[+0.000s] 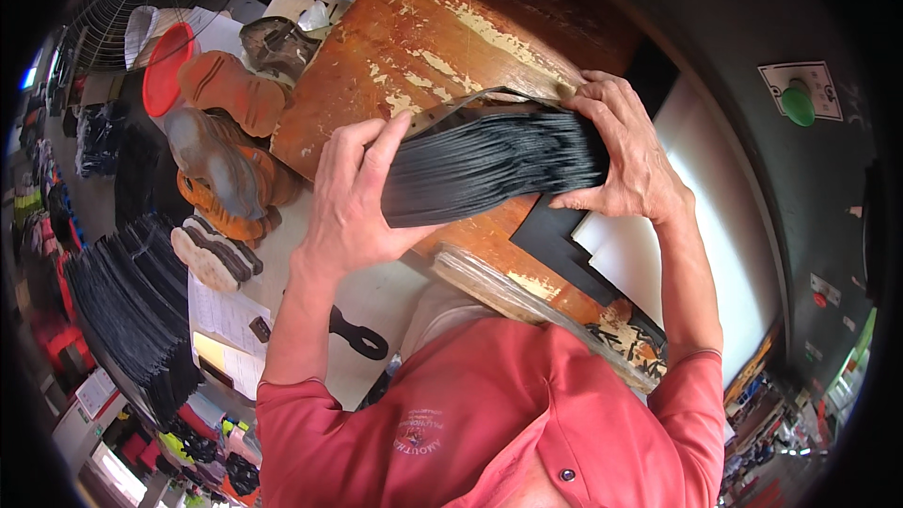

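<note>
- You held a thick stack of black sheets (494, 165) over the worn brown table (414, 47).
- Your left hand (353, 198) gripped one end and your right hand (625, 155) wrapped the other.
- Flat black pieces (564, 240) lay just under it.
- Orange shoe soles (226, 85) sat left.
- A green button (798, 105) on a white square sign was far right.

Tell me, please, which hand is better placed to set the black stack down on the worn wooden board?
Probably the right hand: it grips the stack over the wooden board; the left hand holds the near end, by the board's edge.
</note>
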### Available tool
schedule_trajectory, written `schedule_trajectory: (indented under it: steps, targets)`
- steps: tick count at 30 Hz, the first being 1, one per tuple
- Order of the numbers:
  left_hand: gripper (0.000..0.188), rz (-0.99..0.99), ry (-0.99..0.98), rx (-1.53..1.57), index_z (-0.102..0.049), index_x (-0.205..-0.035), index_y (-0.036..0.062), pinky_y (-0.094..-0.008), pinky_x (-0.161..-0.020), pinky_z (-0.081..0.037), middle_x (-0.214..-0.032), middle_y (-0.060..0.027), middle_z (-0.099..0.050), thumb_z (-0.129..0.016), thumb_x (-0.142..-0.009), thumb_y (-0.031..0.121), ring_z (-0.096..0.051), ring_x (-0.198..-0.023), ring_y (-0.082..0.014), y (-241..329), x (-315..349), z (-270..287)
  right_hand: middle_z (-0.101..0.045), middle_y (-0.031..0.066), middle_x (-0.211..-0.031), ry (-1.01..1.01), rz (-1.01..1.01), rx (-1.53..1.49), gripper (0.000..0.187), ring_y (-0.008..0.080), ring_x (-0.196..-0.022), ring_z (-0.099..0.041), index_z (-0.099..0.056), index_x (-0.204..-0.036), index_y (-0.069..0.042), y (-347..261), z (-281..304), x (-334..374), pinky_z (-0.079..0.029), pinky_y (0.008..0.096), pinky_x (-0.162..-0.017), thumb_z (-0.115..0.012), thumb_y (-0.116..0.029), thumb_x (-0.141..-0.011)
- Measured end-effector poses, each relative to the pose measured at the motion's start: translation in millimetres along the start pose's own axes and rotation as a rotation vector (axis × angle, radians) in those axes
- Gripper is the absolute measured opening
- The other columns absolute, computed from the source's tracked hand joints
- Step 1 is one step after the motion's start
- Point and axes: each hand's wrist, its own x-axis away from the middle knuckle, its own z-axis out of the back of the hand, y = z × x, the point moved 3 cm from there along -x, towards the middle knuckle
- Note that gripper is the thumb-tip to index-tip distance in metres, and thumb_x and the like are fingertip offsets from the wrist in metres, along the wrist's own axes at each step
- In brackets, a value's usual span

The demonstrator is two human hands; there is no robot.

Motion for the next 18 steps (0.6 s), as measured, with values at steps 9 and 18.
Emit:
schedule_trajectory:
  steps: [9,18]
  targets:
    - [0.113,-0.114,-0.019,-0.12,-0.047,-0.16,0.0105,-0.064,-0.127,-0.029,-0.148,-0.0155,-0.057,-0.099,-0.066,0.044,-0.048,-0.146,-0.0409,10,-17,4,-0.06,0.0229,-0.142,-0.239,-0.04,0.041,0.123,0.0438,-0.134,-0.057,-0.045,-0.16,-0.002,-26,-7,-12,-0.04,0.0564,-0.122,-0.097,-0.056,-0.063]
    - [0.11,-0.031,0.022,-0.06,-0.054,-0.155,0.0037,-0.0563,-0.113,-0.045,-0.14,-0.0202,-0.065,-0.102,-0.061,0.035,-0.061,-0.128,-0.042,-11,-21,10,-0.066,0.0221,-0.133,-0.149,-0.102,0.023,0.104,0.0435,-0.124,-0.063,-0.054,-0.153,-0.003,-25,-17,-34,-0.049,0.0517,-0.111,-0.098,-0.041,-0.067]
